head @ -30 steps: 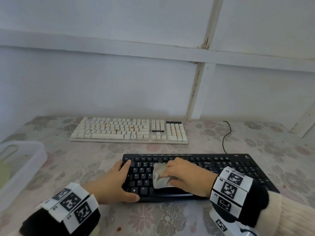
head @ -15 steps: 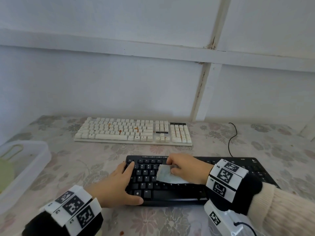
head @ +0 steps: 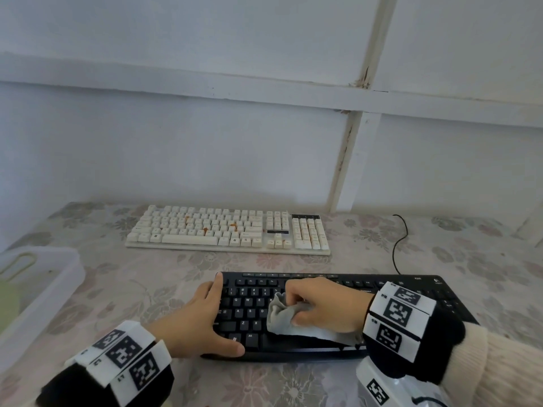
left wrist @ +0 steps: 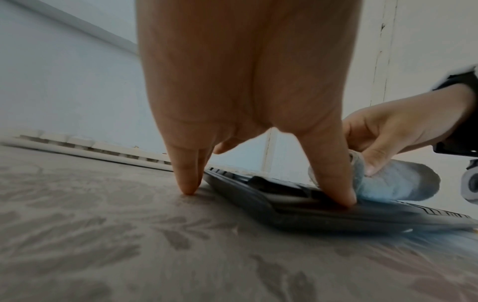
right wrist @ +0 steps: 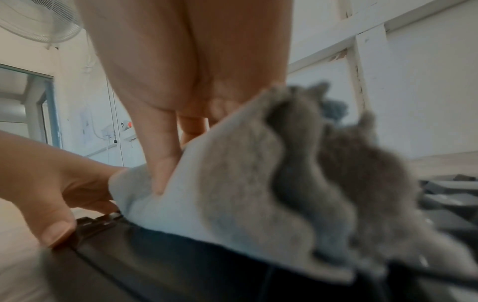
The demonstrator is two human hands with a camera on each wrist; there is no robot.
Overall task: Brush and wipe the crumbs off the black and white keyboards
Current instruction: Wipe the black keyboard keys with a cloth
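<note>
The black keyboard (head: 346, 318) lies near me on the flowered table. My left hand (head: 205, 315) rests on its left end with straight fingers, thumb on the front edge (left wrist: 333, 183). My right hand (head: 320, 306) grips a crumpled grey cloth (head: 282, 315) over the keys at the middle-left; the same cloth (right wrist: 232, 183) fills the right wrist view and shows in the left wrist view as the cloth (left wrist: 393, 181). Further back lies the white keyboard (head: 229, 230) with orange crumbs (head: 205, 229) on its keys.
A clear plastic bin (head: 35, 286) stands at the table's left edge. A black cable (head: 399, 245) runs from the black keyboard's back right toward the wall. The white wall stands close behind the white keyboard.
My right hand has drawn the cloth back toward the front of the black keyboard and bunched it up. The left hand stays on the keyboard's left end.
</note>
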